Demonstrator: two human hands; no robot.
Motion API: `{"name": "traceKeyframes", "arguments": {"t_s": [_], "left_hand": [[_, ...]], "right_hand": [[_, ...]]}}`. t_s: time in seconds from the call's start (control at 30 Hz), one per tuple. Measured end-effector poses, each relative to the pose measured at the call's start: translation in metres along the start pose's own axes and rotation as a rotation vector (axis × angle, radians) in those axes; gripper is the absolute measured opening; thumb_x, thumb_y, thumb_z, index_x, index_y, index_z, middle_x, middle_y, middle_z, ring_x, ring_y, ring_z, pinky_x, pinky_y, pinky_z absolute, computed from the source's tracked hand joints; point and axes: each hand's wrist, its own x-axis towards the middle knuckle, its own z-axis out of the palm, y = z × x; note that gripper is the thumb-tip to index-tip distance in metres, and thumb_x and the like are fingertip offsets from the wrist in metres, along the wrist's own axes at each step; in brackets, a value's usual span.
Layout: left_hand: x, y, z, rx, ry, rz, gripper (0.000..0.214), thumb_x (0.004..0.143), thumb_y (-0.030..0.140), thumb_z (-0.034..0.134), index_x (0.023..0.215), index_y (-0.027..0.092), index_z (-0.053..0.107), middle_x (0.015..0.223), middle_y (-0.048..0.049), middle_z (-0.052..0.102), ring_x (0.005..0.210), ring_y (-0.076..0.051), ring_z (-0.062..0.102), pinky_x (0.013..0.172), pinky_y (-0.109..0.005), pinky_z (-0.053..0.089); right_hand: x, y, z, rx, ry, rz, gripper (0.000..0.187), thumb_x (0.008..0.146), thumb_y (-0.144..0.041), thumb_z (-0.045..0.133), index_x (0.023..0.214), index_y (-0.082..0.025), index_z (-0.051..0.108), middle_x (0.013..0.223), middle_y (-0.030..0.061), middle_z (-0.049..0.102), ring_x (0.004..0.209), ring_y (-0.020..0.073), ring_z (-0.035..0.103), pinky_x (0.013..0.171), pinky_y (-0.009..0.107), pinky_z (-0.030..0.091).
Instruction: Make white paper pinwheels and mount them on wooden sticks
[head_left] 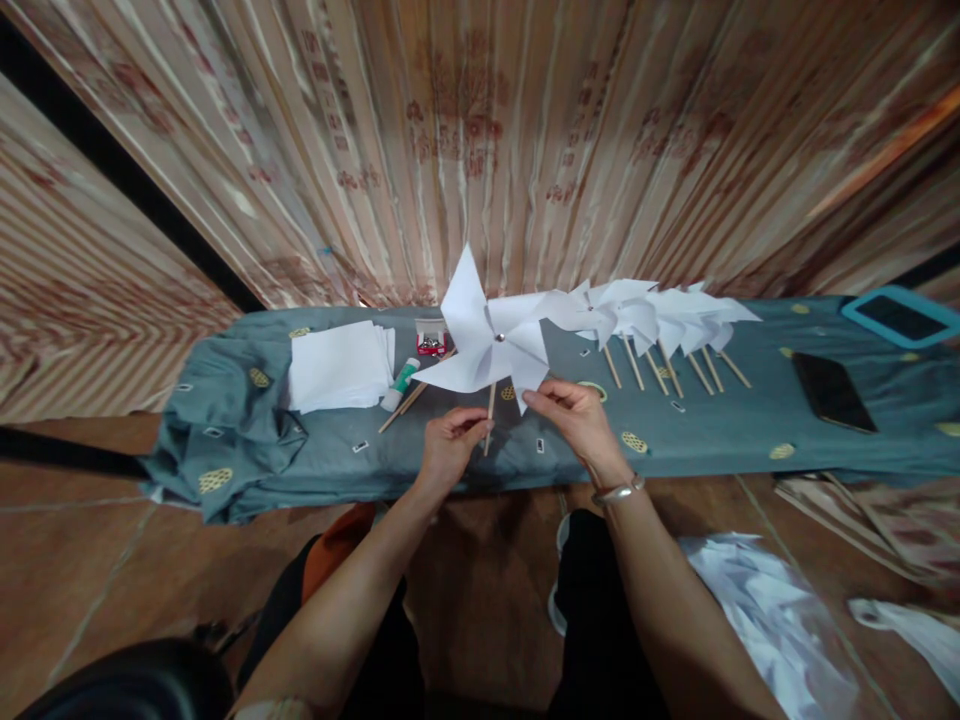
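A white paper pinwheel with a pin at its centre stands upright before me on a thin wooden stick. My left hand is closed round the lower part of that stick. With thumb and fingers, my right hand pinches the tip of the pinwheel's lower right blade. To the left of the pinwheel lie a glue stick, a small red-and-white box of pins and a few loose wooden sticks. Several finished pinwheels lie in an overlapping row to the right.
A stack of white paper rests on the cloth-covered table at left. At the right end are a dark phone and a blue-framed tablet. A curtain hangs behind. A clear bag of white paper pieces sits on the floor.
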Motion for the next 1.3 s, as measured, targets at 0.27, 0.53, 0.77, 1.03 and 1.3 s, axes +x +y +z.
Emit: {"name": "traceKeyframes", "arguments": {"t_s": [0.27,0.53,0.77,1.03,1.3], "left_hand": [[-0.001,-0.001,0.001,0.014,-0.001,0.020,0.016,0.060,0.031,0.075,0.071,0.020,0.077,0.070,-0.0014,0.072,0.061,-0.013,0.059,0.060,-0.024,0.046],[-0.002,0.002,0.003,0.000,-0.001,-0.003,0.015,0.058,0.031,0.075,0.069,0.020,0.076,0.067,-0.0007,0.070,0.058,-0.012,0.057,0.057,-0.024,0.046],[-0.002,0.000,0.003,-0.005,0.001,-0.017,0.014,0.057,0.028,0.076,0.069,0.019,0.076,0.068,-0.0005,0.071,0.060,-0.012,0.059,0.059,-0.024,0.046],[-0.005,0.002,0.004,-0.025,-0.004,-0.014,0.015,0.056,0.029,0.076,0.068,0.020,0.076,0.068,-0.0002,0.071,0.059,-0.012,0.059,0.058,-0.023,0.047],[-0.004,0.003,0.001,-0.030,0.009,-0.010,0.015,0.056,0.029,0.077,0.067,0.020,0.076,0.068,-0.0008,0.072,0.060,-0.013,0.061,0.058,-0.023,0.048]], "right_hand": [[-0.003,0.002,0.012,0.015,-0.076,0.012,0.035,0.062,-0.053,0.079,0.060,-0.019,0.069,0.058,-0.0009,0.062,0.057,0.0119,0.050,0.056,0.026,0.039],[-0.004,0.001,0.019,-0.056,-0.084,0.027,0.043,0.062,-0.059,0.075,0.058,-0.017,0.067,0.053,-0.0009,0.059,0.051,0.0101,0.045,0.049,0.024,0.033],[-0.005,-0.002,0.021,-0.164,-0.091,-0.034,0.046,0.067,-0.061,0.069,0.055,-0.017,0.066,0.049,-0.0026,0.053,0.049,0.0089,0.039,0.048,0.024,0.030],[-0.005,0.005,0.023,-0.240,-0.100,-0.073,0.039,0.073,-0.055,0.068,0.062,-0.017,0.072,0.056,0.0007,0.065,0.052,0.0118,0.051,0.053,0.025,0.036],[-0.006,-0.003,0.018,-0.269,-0.149,-0.089,0.037,0.074,-0.054,0.068,0.065,-0.019,0.073,0.061,0.0009,0.069,0.056,0.0132,0.056,0.056,0.025,0.040]]}}
